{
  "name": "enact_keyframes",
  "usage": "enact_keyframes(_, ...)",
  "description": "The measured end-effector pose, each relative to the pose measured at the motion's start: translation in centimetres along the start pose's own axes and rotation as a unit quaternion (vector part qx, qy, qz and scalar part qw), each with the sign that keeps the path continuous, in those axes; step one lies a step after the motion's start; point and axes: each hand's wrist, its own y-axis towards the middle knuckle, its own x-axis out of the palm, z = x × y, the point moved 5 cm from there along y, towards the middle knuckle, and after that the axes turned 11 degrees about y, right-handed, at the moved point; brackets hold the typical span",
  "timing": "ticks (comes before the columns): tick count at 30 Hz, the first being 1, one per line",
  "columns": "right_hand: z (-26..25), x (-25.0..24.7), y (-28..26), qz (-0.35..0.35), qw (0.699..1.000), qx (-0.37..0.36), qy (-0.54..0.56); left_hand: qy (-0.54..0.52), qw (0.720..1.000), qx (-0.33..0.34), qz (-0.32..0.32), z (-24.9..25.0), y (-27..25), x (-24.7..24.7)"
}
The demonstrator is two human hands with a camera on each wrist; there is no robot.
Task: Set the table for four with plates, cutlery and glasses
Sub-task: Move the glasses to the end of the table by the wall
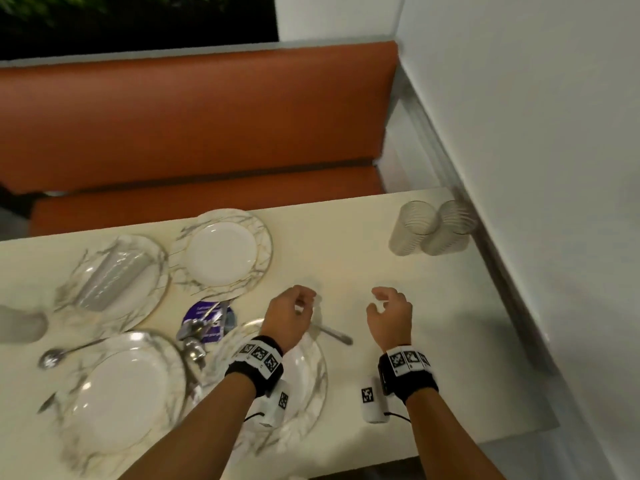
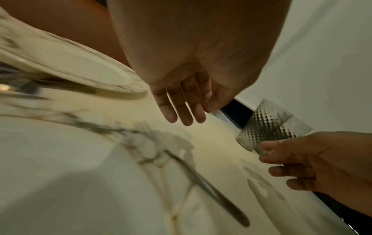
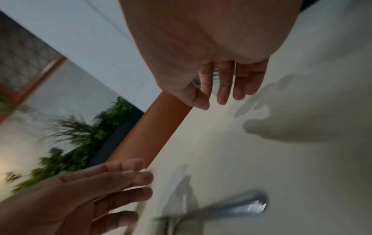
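Cream desk (image 1: 346, 237) butts a white wall (image 1: 519, 98) on the right. Orange padded booth seat (image 1: 194, 116) runs along its far edge. Dark window with green foliage (image 3: 80, 135) behind the seat. Dim warm light.

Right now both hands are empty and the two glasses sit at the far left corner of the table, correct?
Not quite. Both the left hand and right hand are empty, but the two glasses sit at the far right corner of the table, by the wall. The head view shows it.

four plates (image 1: 228, 251), two glasses (image 1: 414, 226)
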Motion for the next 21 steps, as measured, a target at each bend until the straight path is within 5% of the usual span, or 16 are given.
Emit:
enact_keyframes(14,-19.2,26.7,-17.1,-0.242,0.957,-0.158,0.005,-0.059,0.982,-0.122,0.133,-23.9,-13.2,-21.7)
enact_keyframes(17,-22.7,32.1,-18.7,-0.281,0.951,-0.131,-0.01,-0.061,0.974,-0.148,0.159,-27.8,-15.0,-25.4)
enact_keyframes(21,-25.9,38.4,-18.8,-0.289,0.957,-0.008,-0.021,-0.072,0.962,-0.165,0.203,-31.7,-16.9,-29.3)
